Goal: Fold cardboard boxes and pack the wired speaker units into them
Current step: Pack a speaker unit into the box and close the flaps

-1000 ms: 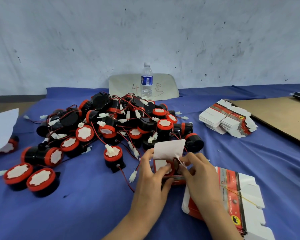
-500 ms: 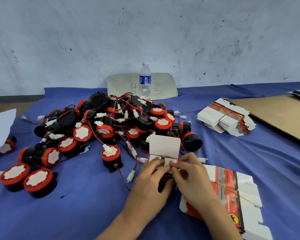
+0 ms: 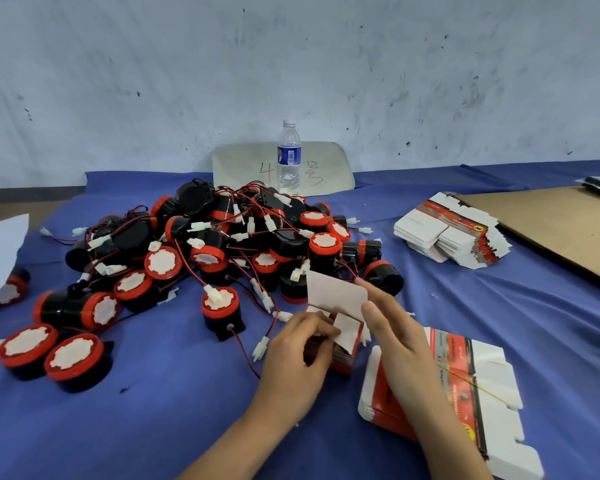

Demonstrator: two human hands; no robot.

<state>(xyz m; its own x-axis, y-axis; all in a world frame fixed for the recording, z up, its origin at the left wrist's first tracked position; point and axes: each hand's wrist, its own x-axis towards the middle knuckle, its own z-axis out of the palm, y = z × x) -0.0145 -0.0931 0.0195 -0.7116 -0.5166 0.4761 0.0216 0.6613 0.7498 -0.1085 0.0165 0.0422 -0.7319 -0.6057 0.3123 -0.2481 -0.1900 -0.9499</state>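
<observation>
Blue cloth (image 3: 465, 306) between speakers (image 3: 222, 244), flat boxes (image 3: 447, 233)

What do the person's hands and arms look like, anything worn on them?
The left hand and right hand are bare: no gloves, and no rings that I can see. Both forearms are bare down to the frame's bottom edge, with no sleeves, watch or wristband in view.

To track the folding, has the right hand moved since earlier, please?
Yes: the right hand shifted toward the speaker pile, from the flaps of the box to its lid.
</observation>
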